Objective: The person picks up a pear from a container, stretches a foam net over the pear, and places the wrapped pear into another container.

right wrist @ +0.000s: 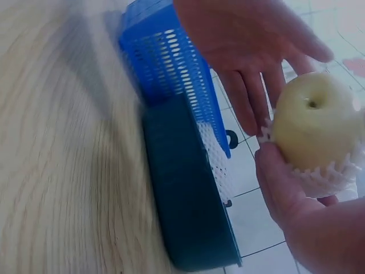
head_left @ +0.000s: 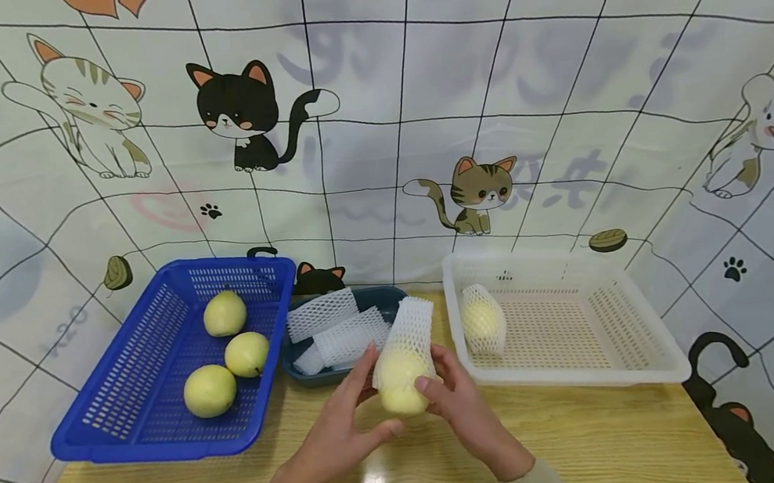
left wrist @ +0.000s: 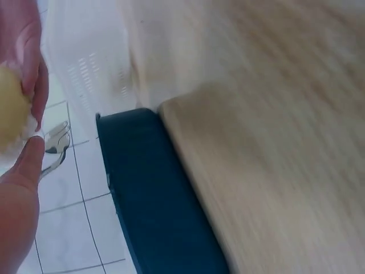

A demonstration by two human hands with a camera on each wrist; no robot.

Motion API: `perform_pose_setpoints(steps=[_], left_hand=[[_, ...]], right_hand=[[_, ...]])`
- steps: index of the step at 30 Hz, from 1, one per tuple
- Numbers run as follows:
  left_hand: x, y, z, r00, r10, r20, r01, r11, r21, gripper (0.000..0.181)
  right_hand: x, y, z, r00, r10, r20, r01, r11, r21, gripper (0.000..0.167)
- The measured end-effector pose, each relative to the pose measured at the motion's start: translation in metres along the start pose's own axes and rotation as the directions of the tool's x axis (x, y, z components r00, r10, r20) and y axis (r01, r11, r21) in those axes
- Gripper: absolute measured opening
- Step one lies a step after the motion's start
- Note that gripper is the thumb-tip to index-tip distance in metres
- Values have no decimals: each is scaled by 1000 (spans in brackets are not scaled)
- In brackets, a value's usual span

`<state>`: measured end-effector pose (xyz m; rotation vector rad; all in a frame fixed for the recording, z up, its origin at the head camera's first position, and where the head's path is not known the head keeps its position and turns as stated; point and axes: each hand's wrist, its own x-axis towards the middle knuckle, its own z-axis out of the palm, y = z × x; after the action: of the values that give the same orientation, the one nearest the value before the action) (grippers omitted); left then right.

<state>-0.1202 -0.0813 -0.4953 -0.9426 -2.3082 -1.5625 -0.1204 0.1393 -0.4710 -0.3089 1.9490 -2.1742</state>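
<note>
A pale yellow fruit (head_left: 403, 393) is held above the table, its upper part inside a white foam net (head_left: 413, 325) whose free end stretches up and away. The right hand (head_left: 472, 413) grips the fruit from the right, thumb on its near side. At the left is the left hand (head_left: 340, 435), its fingertips at the net and its thumb held apart. In the right wrist view the left hand (right wrist: 245, 57) shows an open palm with extended fingers beside the bare end of the fruit (right wrist: 316, 123). The left wrist view cuts off the fruit (left wrist: 11, 114) at its edge.
A blue basket (head_left: 161, 452) with three bare fruits stands at the left. Behind the hands, a dark teal tray (head_left: 312, 378) holds several foam nets. On the right, a white basket (head_left: 586, 382) contains one netted fruit (head_left: 484, 322). A cat-print cloth hangs behind.
</note>
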Motion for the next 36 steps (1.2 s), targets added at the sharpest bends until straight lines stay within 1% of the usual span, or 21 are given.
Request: perform_pose_setpoints(steps=[1, 3, 5, 8, 10, 13, 15, 18, 21, 22, 24, 27, 29, 31, 32, 33, 34, 35, 36], left_hand=[[1, 0, -2, 1000, 12, 0, -12, 999, -48, 90], [5, 0, -5, 998, 59, -35, -62, 992, -105, 73], [8, -1, -6, 990, 108, -93, -118, 987, -113, 60], [12, -1, -5, 972, 159, -175, -172, 983, -61, 50], [13, 0, -3, 961, 184, -208, -189, 982, -5, 49], [15, 2, 1, 941, 225, -253, -214, 974, 70, 47], [16, 3, 2, 927, 240, -289, -215, 970, 116, 45], [17, 4, 4, 903, 255, -347, -216, 965, 149, 41], [18, 4, 5, 883, 265, -388, -213, 962, 172, 36], [18, 4, 5, 876, 275, -397, -216, 958, 188, 35], [17, 3, 5, 866, 290, -407, -218, 952, 214, 34], [14, 3, 5, 848, 327, -416, -231, 936, 264, 33], [11, 2, 4, 836, 364, -410, -254, 920, 299, 32], [9, 2, 3, 822, 411, -394, -292, 898, 328, 30], [8, 2, 3, 818, 428, -385, -306, 890, 339, 29], [8, 2, 3, 816, 438, -377, -313, 884, 348, 28], [7, 2, 3, 818, 438, -372, -314, 883, 350, 28], [7, 3, 3, 824, 430, -370, -306, 886, 347, 28], [7, 3, 3, 829, 412, -377, -292, 895, 337, 28]], right_hand=[[0, -1, -1, 1000, 9, 7, -10, 999, 44, 65], [0, -2, -2, 1000, 21, 14, -22, 992, 122, 64], [1, -3, -3, 999, 23, 28, -27, 983, 182, 62], [0, -4, -3, 999, 11, 49, -22, 973, 230, 56], [0, -4, -2, 998, 2, 56, -17, 967, 254, 52], [-1, -2, 0, 999, -5, 54, -11, 958, 285, 47], [-1, -2, 3, 999, 0, 41, -12, 955, 297, 46], [-2, -1, 7, 1000, 10, 20, -16, 956, 294, 51], [-3, 0, 11, 1000, 15, -1, -14, 955, 295, 57], [-3, 0, 13, 1000, 8, -7, -6, 955, 297, 57], [-2, 0, 14, 1000, 3, -21, 3, 952, 307, 55], [-1, 2, 16, 999, 16, -37, -2, 942, 336, 50], [-1, 3, 17, 998, 35, -46, -16, 933, 359, 50], [0, 3, 19, 997, 53, -60, -26, 923, 385, 51], [0, 3, 20, 996, 56, -67, -25, 919, 393, 51], [0, 3, 21, 996, 59, -72, -25, 917, 398, 50], [0, 3, 22, 995, 59, -75, -24, 916, 400, 49], [0, 3, 23, 995, 57, -77, -22, 918, 396, 50], [0, 4, 24, 996, 45, -74, -13, 923, 384, 50]])
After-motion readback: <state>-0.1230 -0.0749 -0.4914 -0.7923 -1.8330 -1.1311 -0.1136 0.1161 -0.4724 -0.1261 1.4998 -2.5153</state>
